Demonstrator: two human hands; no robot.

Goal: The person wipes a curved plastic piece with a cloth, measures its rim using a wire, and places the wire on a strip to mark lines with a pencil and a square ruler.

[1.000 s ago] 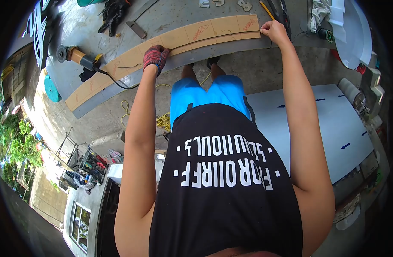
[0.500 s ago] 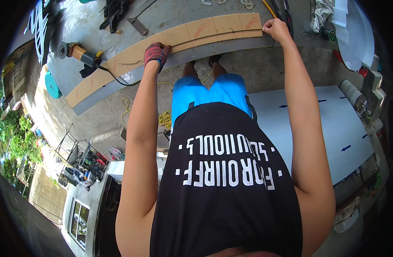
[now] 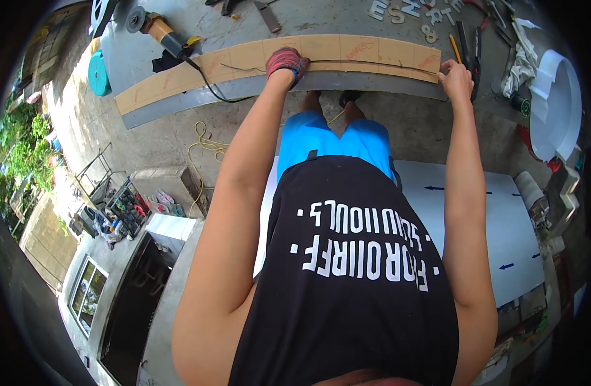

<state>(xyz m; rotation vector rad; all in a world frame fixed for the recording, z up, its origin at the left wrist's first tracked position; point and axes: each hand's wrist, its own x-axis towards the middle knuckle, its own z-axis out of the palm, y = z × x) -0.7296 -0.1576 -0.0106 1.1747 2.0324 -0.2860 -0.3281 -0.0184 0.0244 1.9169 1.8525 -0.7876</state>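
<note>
lengthwise left-to-right, the brown strip (image 3: 328,50)

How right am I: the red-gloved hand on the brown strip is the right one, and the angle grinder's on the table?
Not quite: the head view shows the left hand gloved on the brown strip; the angle grinder is on the table.

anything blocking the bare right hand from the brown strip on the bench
Nothing visible: the right hand is at the right end of the brown strip. The yellow pencil lies beyond that hand, and the black cord crosses the strip past the gloved left hand.
</note>
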